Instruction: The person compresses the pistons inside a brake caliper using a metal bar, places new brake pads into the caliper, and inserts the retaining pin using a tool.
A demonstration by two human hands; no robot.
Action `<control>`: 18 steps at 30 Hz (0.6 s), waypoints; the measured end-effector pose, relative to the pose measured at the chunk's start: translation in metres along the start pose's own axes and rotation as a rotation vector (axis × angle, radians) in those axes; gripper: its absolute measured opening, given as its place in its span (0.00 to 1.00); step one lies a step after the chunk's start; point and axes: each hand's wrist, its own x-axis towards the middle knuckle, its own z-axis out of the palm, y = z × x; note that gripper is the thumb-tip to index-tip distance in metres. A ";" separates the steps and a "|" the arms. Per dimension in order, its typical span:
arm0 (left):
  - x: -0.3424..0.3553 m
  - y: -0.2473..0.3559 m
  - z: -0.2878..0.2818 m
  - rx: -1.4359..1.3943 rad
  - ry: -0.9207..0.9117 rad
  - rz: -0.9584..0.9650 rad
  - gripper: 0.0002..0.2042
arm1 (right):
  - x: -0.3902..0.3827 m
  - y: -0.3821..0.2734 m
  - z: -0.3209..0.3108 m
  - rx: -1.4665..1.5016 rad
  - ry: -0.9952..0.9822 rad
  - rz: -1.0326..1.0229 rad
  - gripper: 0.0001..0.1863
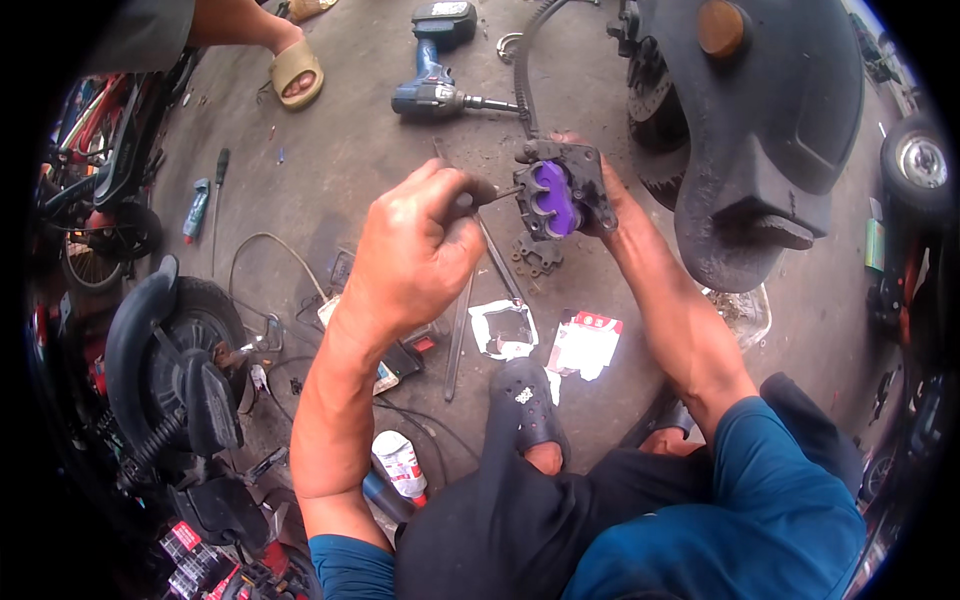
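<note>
A dark brake caliper (597,190) with a bright purple insert (553,198) in its opening is gripped in my right hand (614,187), whose fingers are mostly hidden behind it. From the left, my closed left hand (420,240) pinches a thin metal rod (508,192), its tip touching the caliper's side. A black hose (522,75) runs down to the caliper from above. On the floor just below the caliper lies a small dark metal plate with holes (540,254).
A blue impact wrench (428,90) lies beyond my hands. At right stands a scooter's black front fender (745,130). A screwdriver (218,180) rests at left, near a wheel (180,330). Torn packaging (586,345) lies by my shoe (525,405). Another person's sandaled foot (297,75) is at upper left.
</note>
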 end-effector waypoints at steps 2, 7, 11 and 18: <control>0.003 0.002 -0.004 0.050 -0.077 0.058 0.11 | -0.002 -0.002 -0.003 -0.025 0.026 -0.003 0.24; 0.013 0.000 -0.018 0.173 -0.252 0.199 0.12 | -0.002 -0.003 0.002 -0.076 0.116 0.007 0.23; 0.008 0.001 -0.005 -0.154 -0.030 -0.193 0.12 | 0.000 -0.003 -0.001 -0.072 0.144 -0.011 0.23; -0.006 -0.018 0.011 -0.177 0.100 0.005 0.12 | 0.003 -0.004 0.000 -0.053 0.039 0.019 0.22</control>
